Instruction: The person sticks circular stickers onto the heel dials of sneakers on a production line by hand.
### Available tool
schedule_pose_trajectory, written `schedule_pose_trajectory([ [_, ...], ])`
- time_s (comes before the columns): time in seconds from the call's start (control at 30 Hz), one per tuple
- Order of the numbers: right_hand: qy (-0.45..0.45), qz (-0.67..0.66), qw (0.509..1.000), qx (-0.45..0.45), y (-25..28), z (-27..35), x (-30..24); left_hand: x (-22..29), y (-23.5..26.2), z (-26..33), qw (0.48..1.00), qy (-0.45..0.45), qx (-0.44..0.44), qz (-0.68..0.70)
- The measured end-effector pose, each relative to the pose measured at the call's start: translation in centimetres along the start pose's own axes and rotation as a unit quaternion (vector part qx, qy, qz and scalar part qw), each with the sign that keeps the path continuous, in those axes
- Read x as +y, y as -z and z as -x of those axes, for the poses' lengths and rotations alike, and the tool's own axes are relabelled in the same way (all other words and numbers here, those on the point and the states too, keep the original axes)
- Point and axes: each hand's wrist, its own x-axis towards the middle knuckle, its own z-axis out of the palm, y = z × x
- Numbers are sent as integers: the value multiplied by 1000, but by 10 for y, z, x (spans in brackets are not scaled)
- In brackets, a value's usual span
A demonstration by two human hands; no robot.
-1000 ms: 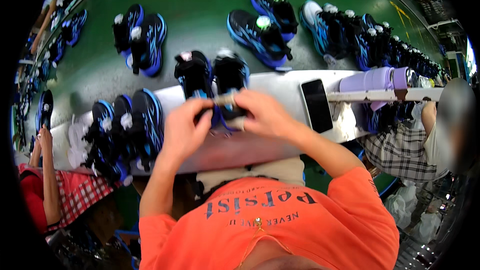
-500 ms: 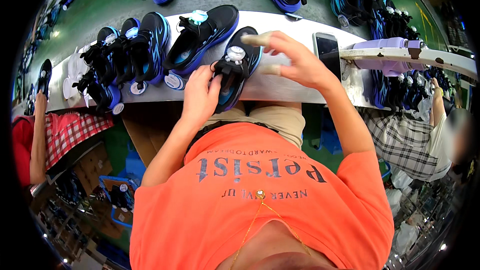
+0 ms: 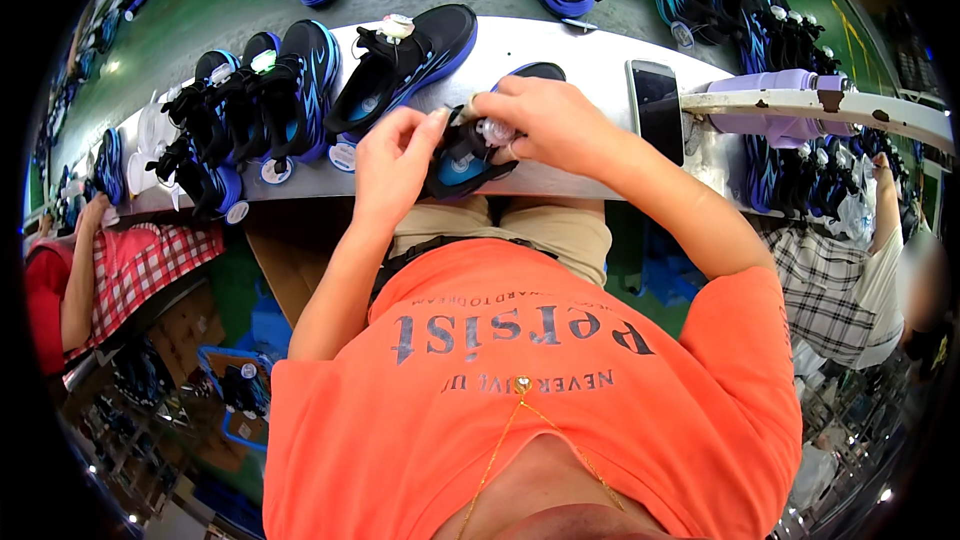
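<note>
Left hand (image 3: 393, 157): centre of frame, thumb and forefinger tips close together by the sneaker's collar; whether they pinch anything, I cannot tell.
Right hand (image 3: 552, 123): bent around the white dial (image 3: 495, 131); its grip is unclear.
Black-and-blue sneaker (image 3: 463, 166): between both hands, on the metal bench edge (image 3: 600, 176).
Second sneaker (image 3: 428, 52): just upper left.
Smartphone (image 3: 655, 108): right of centre.

Phone (image 3: 656, 112) near a purple bottle (image 3: 765, 83)
</note>
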Motion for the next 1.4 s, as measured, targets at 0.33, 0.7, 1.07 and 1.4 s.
schedule_pose_trajectory([
  [0.33,-59,-103,983,142,-12,21,-7,-3,-12,5,978,62,-193,57],
  [0.7,-148,-31,978,143,-11,25,-12,-4,-16,5,985,21,-167,28],
  [1.07,-98,-173,979,38,34,-10,4,26,50,4,989,-101,-111,-10],
  [1.4,13,-161,986,-25,-1,-86,11,-31,44,-34,963,-164,104,-187],
])
